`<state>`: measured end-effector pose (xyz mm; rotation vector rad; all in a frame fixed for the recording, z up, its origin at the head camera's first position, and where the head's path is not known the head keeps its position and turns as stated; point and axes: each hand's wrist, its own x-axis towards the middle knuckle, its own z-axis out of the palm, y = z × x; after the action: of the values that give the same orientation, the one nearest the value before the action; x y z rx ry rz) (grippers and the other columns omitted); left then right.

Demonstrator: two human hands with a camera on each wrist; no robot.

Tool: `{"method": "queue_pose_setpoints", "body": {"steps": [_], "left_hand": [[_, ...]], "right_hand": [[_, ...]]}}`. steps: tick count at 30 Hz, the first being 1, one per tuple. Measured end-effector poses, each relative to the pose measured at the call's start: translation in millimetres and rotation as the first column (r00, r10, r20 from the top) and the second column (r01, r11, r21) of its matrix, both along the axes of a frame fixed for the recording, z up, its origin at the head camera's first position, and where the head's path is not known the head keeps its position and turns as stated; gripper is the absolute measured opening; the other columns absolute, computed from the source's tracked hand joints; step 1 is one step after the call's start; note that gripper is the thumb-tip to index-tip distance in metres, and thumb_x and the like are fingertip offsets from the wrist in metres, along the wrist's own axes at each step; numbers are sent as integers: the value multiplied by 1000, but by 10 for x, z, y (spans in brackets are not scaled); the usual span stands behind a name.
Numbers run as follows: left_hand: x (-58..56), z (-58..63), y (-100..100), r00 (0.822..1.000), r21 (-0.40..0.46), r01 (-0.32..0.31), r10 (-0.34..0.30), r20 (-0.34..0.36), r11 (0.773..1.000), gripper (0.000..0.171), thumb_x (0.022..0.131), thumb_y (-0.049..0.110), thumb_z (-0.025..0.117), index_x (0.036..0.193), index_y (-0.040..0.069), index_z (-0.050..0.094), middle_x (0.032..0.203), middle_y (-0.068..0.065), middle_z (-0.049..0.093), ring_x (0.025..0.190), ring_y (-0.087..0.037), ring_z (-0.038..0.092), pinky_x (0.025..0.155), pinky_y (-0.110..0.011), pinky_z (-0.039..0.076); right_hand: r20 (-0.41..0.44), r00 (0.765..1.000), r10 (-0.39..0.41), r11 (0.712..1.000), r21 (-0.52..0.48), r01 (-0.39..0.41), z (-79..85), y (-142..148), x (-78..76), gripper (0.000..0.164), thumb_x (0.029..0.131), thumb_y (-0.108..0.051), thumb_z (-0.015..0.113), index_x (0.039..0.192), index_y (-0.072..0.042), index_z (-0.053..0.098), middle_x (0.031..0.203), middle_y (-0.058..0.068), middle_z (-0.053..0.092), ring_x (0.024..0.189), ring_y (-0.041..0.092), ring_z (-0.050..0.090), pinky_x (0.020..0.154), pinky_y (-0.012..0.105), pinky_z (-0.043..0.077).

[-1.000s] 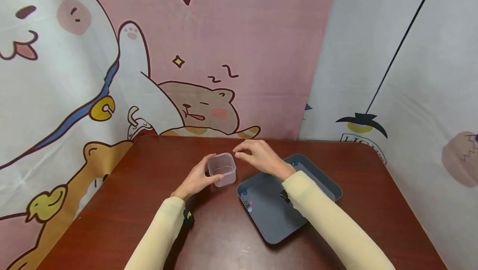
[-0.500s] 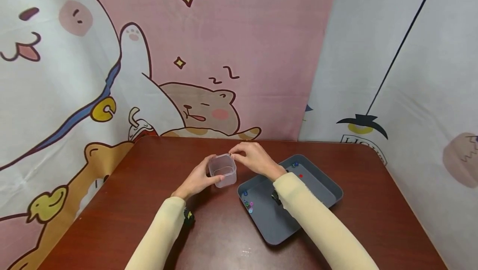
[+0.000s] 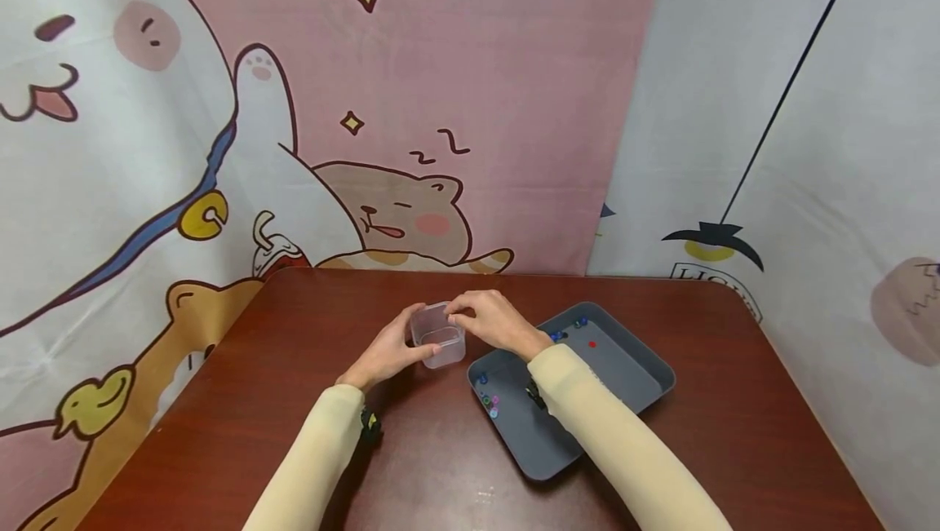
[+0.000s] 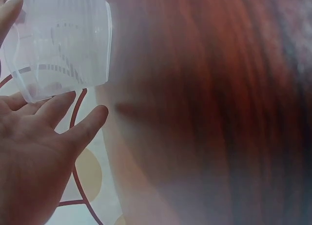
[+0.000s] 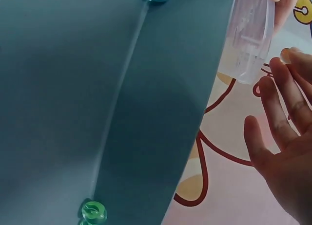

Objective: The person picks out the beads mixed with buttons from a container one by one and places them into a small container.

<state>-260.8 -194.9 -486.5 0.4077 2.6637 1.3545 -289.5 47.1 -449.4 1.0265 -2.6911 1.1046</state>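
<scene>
One sleeve (image 3: 620, 441) across gray tray (image 3: 624, 368), beads (image 5: 94, 212) inside

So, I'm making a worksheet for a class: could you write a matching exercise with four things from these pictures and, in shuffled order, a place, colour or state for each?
Things:
1. Left hand
2. Right hand
3. Tub
4. Red piece

Places, colours, states:
A. lies in the grey tray
B. clear, see-through
C. grips the tub
D. has fingertips at the tub's mouth

Pairs: 1-C, 2-D, 3-B, 4-A
</scene>
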Motion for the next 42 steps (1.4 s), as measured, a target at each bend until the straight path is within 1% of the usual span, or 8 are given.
{"method": "queue_pose_setpoints", "body": {"steps": [5, 9, 12, 15, 23, 30, 37, 42], "left_hand": [[-3, -41, 12, 1000, 5, 9, -9, 7, 1000, 93, 88, 39, 84, 159, 9, 32, 154, -17, 46, 122, -31, 59, 105, -53, 49], [19, -68, 30, 1000, 28, 22, -23, 19, 999, 95, 88, 41, 84, 160, 9, 31, 153, -17, 47, 122, -31, 60, 105, -53, 48], [26, -78, 34, 1000, 35, 14, -15, 24, 999, 95, 87, 42, 85, 159, 11, 32, 152, -15, 48, 122, -30, 60, 106, -54, 48], [31, -70, 41, 1000, 35, 3, -4, 25, 999, 93, 87, 41, 85, 159, 12, 34, 151, -14, 49, 122, -30, 59, 106, -54, 48], [15, -62, 38, 1000, 47, 3, -4, 29, 999, 92, 87, 42, 84, 159, 13, 34, 150, -13, 50, 125, -29, 58, 107, -56, 46], [17, -58, -3, 1000, 29, -18, 17, 22, 999, 93, 86, 42, 85, 159, 14, 35, 148, -12, 52, 128, -32, 57, 108, -57, 44], [12, -32, -27, 1000, 12, -15, 15, 19, 1000, 93, 87, 40, 85, 160, 14, 33, 152, -15, 48, 132, -36, 55, 109, -58, 43], [4, -6, -24, 1000, 9, -10, 9, 18, 1000, 95, 85, 42, 86, 160, 16, 33, 152, -15, 48, 133, -37, 53, 110, -58, 42]], "right_hand": [[13, 1000, -7, 1000, 25, 6, -49, 4, 21, 19, 99, -18, 72, 116, -16, 79, 116, -1, 74, 107, 15, 69, 89, 33, 57], [-16, 1000, -19, 998, 64, 20, -106, 14, 45, 18, 99, -16, 72, 115, -13, 79, 114, 0, 75, 108, 19, 69, 90, 37, 57], [-32, 999, -18, 996, 87, 21, -130, 15, 51, 18, 99, -15, 72, 115, -13, 79, 114, 1, 75, 106, 19, 69, 89, 37, 57], [-13, 1000, -15, 996, 85, 16, -119, 29, 54, 18, 99, -15, 72, 116, -14, 79, 117, 0, 75, 107, 18, 69, 90, 37, 57], [11, 1000, 12, 998, 59, -13, 45, 161, 75, 24, 101, -18, 70, 123, -16, 76, 130, 1, 71, 123, 21, 64, 102, 42, 52], [29, 999, 22, 999, 48, -24, 180, 367, 130, 30, 102, -24, 69, 130, -14, 73, 135, 1, 68, 127, 22, 62, 104, 45, 51], [-22, 999, 44, 997, 68, -42, 342, 551, 220, 31, 100, -24, 72, 130, -16, 73, 134, 0, 69, 127, 20, 62, 103, 44, 51], [-59, 995, 76, 991, 117, -69, 390, 654, 318, 37, 99, -25, 73, 134, -16, 70, 136, 1, 67, 127, 20, 62, 103, 45, 52]]}}
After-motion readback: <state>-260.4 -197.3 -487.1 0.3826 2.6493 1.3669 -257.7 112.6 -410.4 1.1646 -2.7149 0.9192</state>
